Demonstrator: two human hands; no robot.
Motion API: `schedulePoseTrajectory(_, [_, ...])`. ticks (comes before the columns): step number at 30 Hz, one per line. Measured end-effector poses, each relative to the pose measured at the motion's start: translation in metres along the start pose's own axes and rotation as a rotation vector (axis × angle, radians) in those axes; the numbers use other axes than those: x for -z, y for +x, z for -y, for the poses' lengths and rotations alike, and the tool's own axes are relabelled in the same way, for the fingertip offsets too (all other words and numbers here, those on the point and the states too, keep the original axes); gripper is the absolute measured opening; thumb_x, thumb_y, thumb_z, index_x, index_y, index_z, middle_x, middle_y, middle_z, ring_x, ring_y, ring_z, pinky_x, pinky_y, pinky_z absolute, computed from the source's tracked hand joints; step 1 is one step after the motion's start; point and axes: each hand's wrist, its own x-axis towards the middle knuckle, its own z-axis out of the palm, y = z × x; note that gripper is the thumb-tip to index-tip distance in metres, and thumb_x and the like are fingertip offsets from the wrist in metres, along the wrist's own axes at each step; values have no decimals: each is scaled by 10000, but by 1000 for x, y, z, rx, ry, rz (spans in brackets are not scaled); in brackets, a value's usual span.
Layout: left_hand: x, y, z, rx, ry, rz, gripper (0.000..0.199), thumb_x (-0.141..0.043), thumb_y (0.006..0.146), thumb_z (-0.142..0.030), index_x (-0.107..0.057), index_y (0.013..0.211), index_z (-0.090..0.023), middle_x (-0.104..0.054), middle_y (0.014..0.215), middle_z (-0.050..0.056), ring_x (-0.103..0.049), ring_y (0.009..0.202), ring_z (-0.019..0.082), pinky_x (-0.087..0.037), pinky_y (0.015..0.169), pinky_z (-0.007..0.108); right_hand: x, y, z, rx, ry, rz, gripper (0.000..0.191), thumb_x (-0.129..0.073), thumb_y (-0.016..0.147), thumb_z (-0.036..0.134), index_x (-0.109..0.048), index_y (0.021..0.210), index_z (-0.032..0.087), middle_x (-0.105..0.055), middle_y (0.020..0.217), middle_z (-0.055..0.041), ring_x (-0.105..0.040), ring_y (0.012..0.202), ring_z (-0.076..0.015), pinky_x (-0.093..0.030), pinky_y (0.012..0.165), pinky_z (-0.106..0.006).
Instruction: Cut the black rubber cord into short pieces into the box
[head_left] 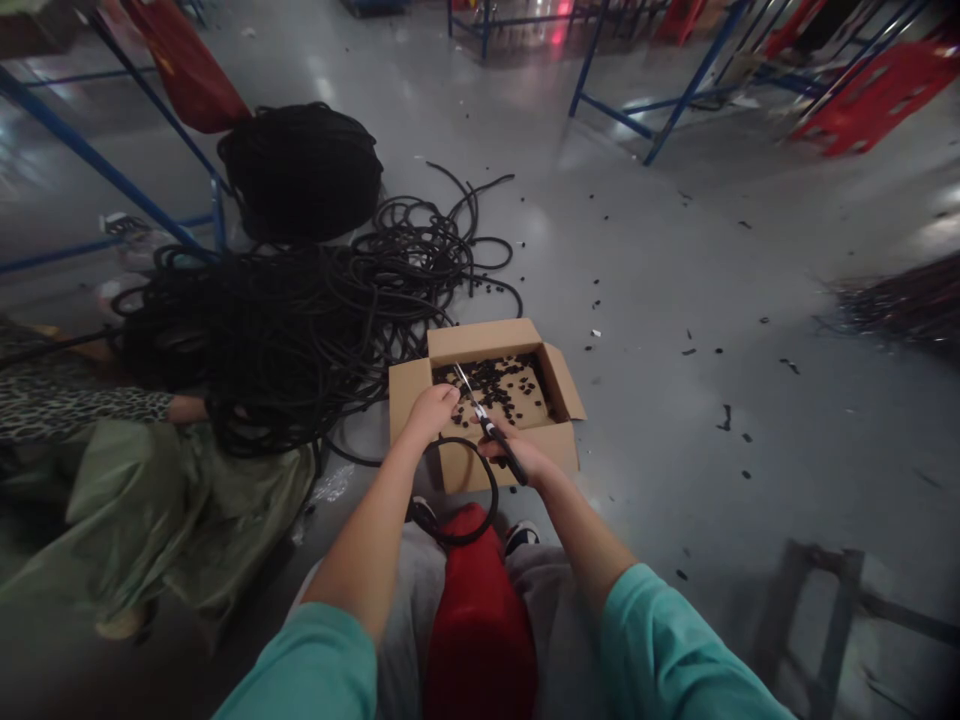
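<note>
My right hand [521, 452] grips a pair of scissors [491, 428] with black handles, blades pointing up and left over an open cardboard box [559, 440]. Just left of the blades, my left hand [433, 412] is closed on a black rubber-like cord [495, 490]. The cord loops below both hands, near my knees; its end at my left fingertips is mostly hidden. Many small black cut pieces [499, 385] lie scattered on the bottom of the box.
A large tangle of black cord [277, 320] lies to the left, with a thick black coil [304, 170] behind it. At far left sits a person in a green apron [180, 500]. A red stool [480, 620] is between my legs. Blue metal frames [615, 115] stand farther back.
</note>
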Motion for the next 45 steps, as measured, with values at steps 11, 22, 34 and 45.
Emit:
schedulePoseTrajectory(11, [7, -2, -1, -8, 14, 29, 259, -353, 766, -273, -474, 566, -163, -419, 441, -32, -362, 427, 88, -266, 450, 212, 2, -1, 2, -28, -71, -4, 594, -576, 512, 208, -513, 1102, 197, -482, 594, 56, -387, 483, -74, -279, 459, -210])
schedulePoseTrajectory(22, [9, 0, -2, -53, 169, -40, 275, -366, 769, -255, -431, 514, -172, -440, 475, -19, -377, 468, 100, -255, 490, 233, 1, 1, -2, -21, -56, -6, 575, -581, 500, 187, -527, 1072, 204, -489, 620, 52, -405, 529, -76, -309, 496, -206])
schedulePoseTrajectory(34, [7, -2, -2, 55, -41, 78, 267, -331, 782, -297, -444, 579, -165, -373, 433, -54, -302, 393, 78, -229, 446, 221, 0, -1, 5, -17, -34, 6, 596, -593, 482, 244, -521, 1064, 137, -393, 417, 101, -345, 366, -71, -233, 377, -207])
schedulePoseTrajectory(45, [4, 2, 6, -31, -4, 27, 299, -356, 765, -322, -457, 536, -159, -442, 461, -28, -372, 427, 87, -286, 473, 227, 2, 4, 3, -63, -18, -82, 606, -592, 470, 194, -555, 1072, 138, -365, 358, 121, -304, 314, -47, -196, 348, -186])
